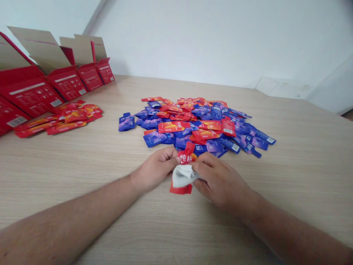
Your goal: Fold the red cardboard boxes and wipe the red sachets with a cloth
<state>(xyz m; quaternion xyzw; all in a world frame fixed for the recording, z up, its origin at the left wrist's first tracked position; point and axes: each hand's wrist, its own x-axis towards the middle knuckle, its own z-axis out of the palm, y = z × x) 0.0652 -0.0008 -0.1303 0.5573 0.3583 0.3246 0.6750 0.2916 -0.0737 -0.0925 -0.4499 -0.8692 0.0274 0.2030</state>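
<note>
Between my two hands is a red sachet (186, 157) with white lettering, its narrow top end pointing away from me. My left hand (158, 165) pinches its left edge between thumb and fingers. My right hand (220, 178) is closed on a crumpled white cloth (182, 176), which lies over the sachet's lower part. The sachet's red bottom edge shows below the cloth. Just beyond my hands, a heap of blue sachets (154, 138) and red sachets (173, 127) is spread on the table.
Along the left stand several red cartons (66, 81) with raised cardboard flaps. In front of them lies a small pile of red sachets (75, 116). A single blue sachet (127, 122) sits left of the heap. The wooden table (298, 176) meets a white wall (209, 40) behind.
</note>
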